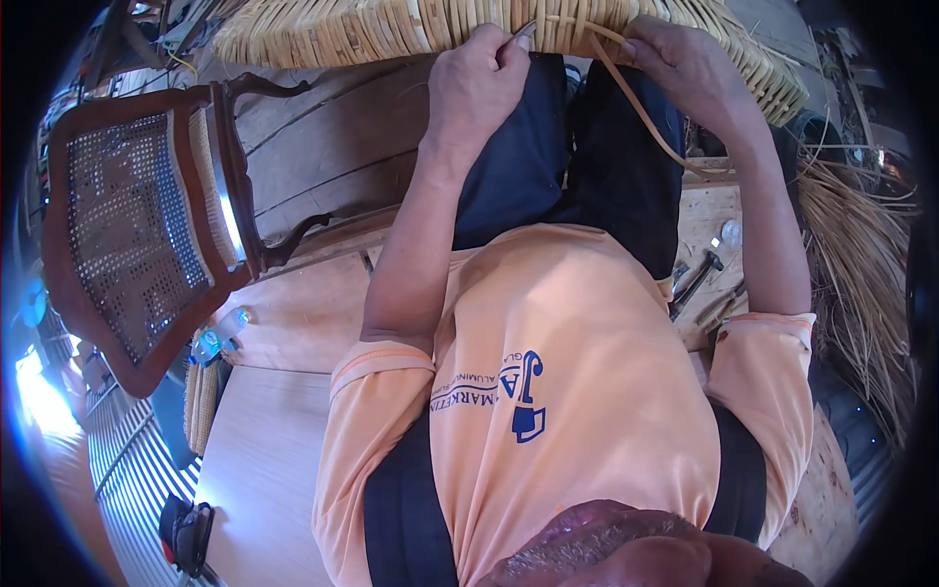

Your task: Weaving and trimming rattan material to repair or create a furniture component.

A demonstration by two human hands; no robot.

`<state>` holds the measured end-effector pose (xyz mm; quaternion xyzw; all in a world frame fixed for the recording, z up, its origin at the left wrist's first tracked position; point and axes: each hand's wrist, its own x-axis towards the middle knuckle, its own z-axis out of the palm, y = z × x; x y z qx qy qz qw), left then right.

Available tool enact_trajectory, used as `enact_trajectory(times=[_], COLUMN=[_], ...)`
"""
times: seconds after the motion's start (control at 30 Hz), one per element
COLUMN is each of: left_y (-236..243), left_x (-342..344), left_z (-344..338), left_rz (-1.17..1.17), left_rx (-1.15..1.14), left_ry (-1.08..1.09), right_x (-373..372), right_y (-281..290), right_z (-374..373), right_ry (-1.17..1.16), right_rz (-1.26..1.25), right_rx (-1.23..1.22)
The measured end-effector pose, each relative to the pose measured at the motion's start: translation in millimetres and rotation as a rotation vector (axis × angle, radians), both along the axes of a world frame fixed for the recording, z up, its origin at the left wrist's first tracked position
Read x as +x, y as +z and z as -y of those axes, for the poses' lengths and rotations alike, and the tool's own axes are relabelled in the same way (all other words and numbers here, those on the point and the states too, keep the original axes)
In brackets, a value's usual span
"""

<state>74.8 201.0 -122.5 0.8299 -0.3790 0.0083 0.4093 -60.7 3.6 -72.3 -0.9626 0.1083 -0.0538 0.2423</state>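
A woven rattan piece (337, 37) spans the top of the head view, above my lap. My left hand (479, 78) is closed against its lower edge, gripping what looks like a thin metal tool (526, 29) that points up into the weave. My right hand (685, 73), to its right at the same edge, pinches a long tan cane strip (626, 83), which loops through the weave and hangs down past my right knee. My fingertips on both hands are partly hidden by the hands themselves.
A wooden cane-mesh chair (137, 235) lies at left beside a plastic bottle (220, 333). Hand tools (699, 279) lie on a wooden board (254, 338) by my right hip. Loose dried strands (851, 254) pile at the right. A black-and-red object (186, 533) rests lower left.
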Motion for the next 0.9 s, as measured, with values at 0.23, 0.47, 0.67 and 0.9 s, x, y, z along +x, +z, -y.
enact_trajectory(times=[0.23, 0.47, 0.67, 0.9], left_y=[-8, 18, 37, 27], left_x=[-2, -17, -23, -30], left_z=[-1, 14, 22, 27], left_rz=[-0.083, 0.075, 0.059, 0.101], left_rx=[-0.049, -0.097, 0.253, 0.268], left_ry=[0.003, 0.092, 0.303, 0.366], right_x=[7, 5, 1, 13], right_y=[-1, 5, 25, 20], right_z=[-8, -13, -9, -19], right_ry=[-0.045, -0.102, -0.200, -0.151], right_rz=[-0.054, -0.089, -0.167, -0.023], right_rx=[-0.014, -0.052, 0.210, 0.060])
